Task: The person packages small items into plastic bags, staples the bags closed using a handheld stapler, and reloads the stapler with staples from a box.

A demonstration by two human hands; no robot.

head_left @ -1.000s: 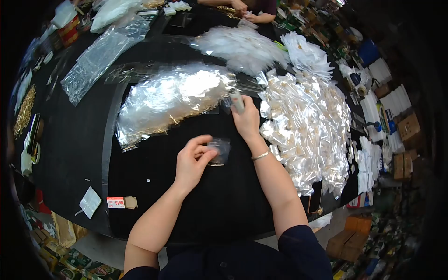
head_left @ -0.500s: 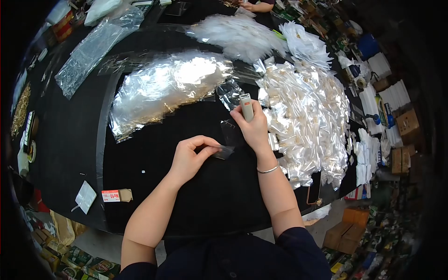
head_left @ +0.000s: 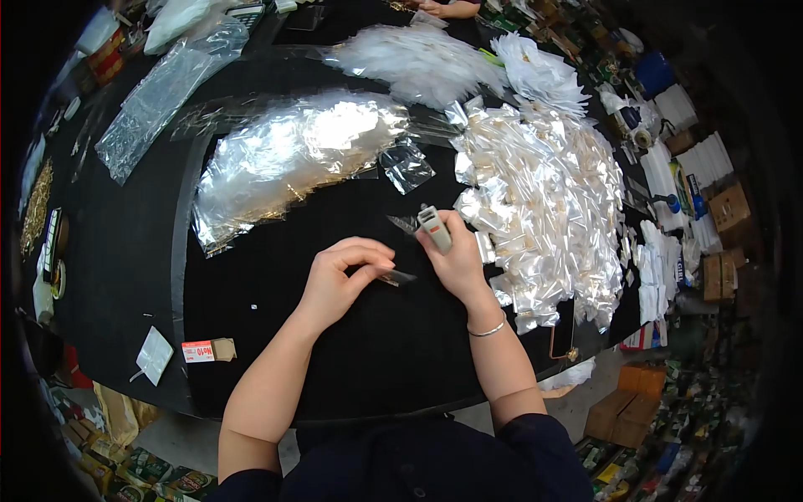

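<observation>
My left hand (head_left: 341,280) is closed in a pinch, thumb against fingertips, on a small clear plastic bag (head_left: 399,277) that sticks out to the right. In my right hand (head_left: 458,263) is a small beige stapler (head_left: 434,229), its head pointing away from me. A thin piece of clear film (head_left: 402,222) shows just left of the stapler's head, partly hidden at the fingers. Beyond both hands, a loose clear bag (head_left: 407,166) lies on the black table. The large heap of shiny small packets (head_left: 544,209) is close beside my right hand.
Overlapping clear bags (head_left: 293,155) fan out across the table's far left. More plastic bags (head_left: 414,63) and a white stack (head_left: 539,75) lie behind. Near the left front are a red-and-white No10 box (head_left: 199,351) and a white pouch (head_left: 155,356). Another person's hand (head_left: 439,8) shows at the top.
My right hand has come down toward me with the stapler, and the film beside it has moved along. My left hand stays nearly in place, still pinching its bag.
</observation>
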